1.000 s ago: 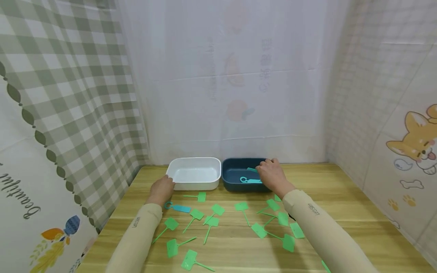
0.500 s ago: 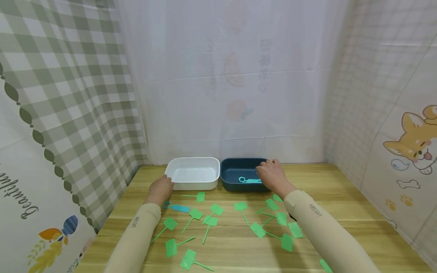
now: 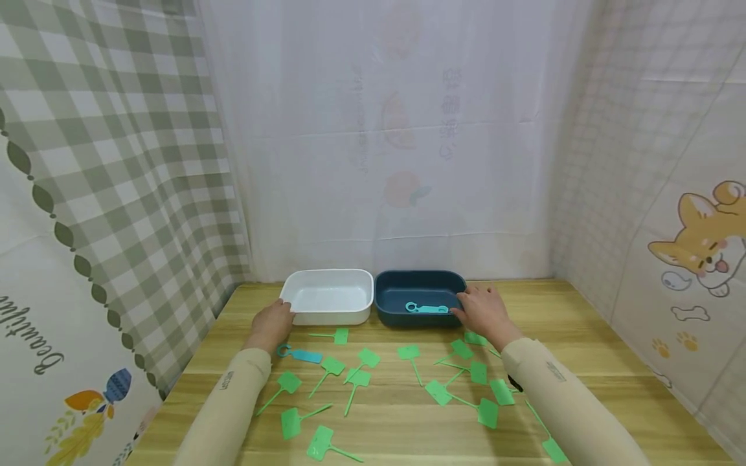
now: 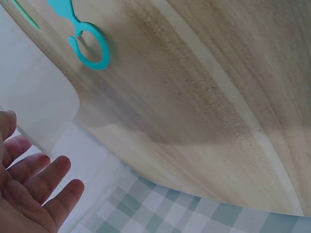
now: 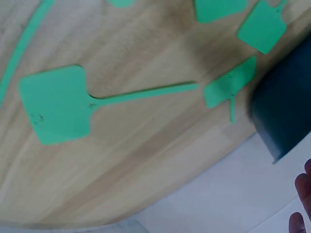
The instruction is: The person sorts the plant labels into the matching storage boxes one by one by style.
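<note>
My left hand [image 3: 272,325] is at the left front corner of the white box [image 3: 332,318]; in the left wrist view its fingers [image 4: 51,177] are spread and loosely bent, and contact with the wall is unclear. My right hand [image 3: 486,315] is at the right end of the dark blue box [image 3: 419,320]; in the right wrist view only fingertips show, loosely bent beside the wall. Nothing is seen in either hand. Inside the dark box lies a teal ring-ended tag [image 3: 428,309]; whether a second overlaps it I cannot tell. A blue hook-ended tag [image 3: 305,356] lies beside my left wrist.
Several green T-shaped plant labels lie over the wooden table [image 3: 402,433], one label [image 3: 340,336] close before the white box and another label [image 3: 474,338] by the dark box. The boxes stand side by side before a white curtain [image 3: 379,162]. Checked cloth [image 3: 169,194] hangs left.
My right hand has moved right and down off the dark box's right end, uncovering its rim. The second teal strip seen earlier near that hand no longer shows separately. My left hand stays put.
</note>
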